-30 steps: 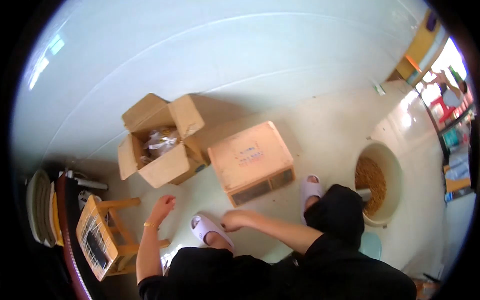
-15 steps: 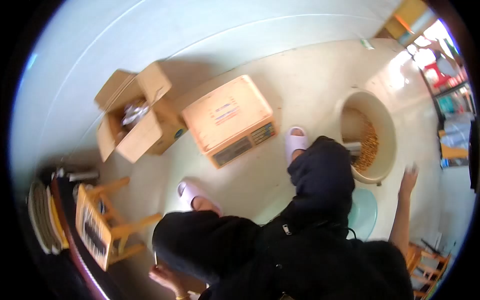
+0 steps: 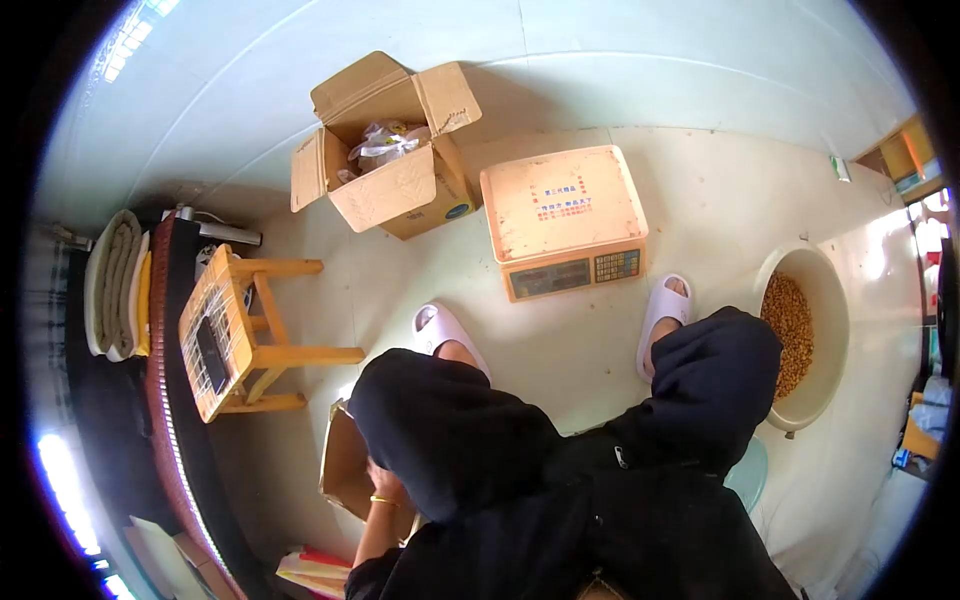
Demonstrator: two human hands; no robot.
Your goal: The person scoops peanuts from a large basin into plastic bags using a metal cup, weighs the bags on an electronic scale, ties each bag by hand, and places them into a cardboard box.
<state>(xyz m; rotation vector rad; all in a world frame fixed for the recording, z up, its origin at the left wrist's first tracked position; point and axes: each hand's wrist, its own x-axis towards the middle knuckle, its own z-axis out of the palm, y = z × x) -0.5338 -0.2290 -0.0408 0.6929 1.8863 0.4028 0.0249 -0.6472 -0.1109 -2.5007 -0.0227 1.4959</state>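
One hand is in my sight, the person's left hand (image 3: pixel 386 484), reaching down past the outer side of the left leg to a cardboard box (image 3: pixel 344 455) on the floor. That box sits just beside the left knee, partly covered by the black trousers (image 3: pixel 460 430), and the hand is at it, wearing a gold bracelet (image 3: pixel 383 500) on the wrist. The fingers run out of view behind the trouser leg, so I cannot tell whether they are apart, together or clamped on the cardboard. The right hand is hidden from me, and I cannot tell how its fingers stand. Near the box is a wooden stool (image 3: pixel 300 356) with a dark, phone-like slab (image 3: pixel 213 352) lying on its seat. In front of the feet, in pale lilac slippers (image 3: pixel 660 320), rests a peach-coloured scale (image 3: pixel 580 235), its display and keypad facing the person. To the left of the scale, near the wall, a second carton (image 3: pixel 385 195) stands with its flaps spread and a clear plastic bag (image 3: pixel 388 148) inside. Beyond the right knee stands a cream tub (image 3: pixel 832 340) holding brown kernels (image 3: pixel 788 330), with a pale green basin (image 3: pixel 748 478) just beside it, partly behind the trousers.
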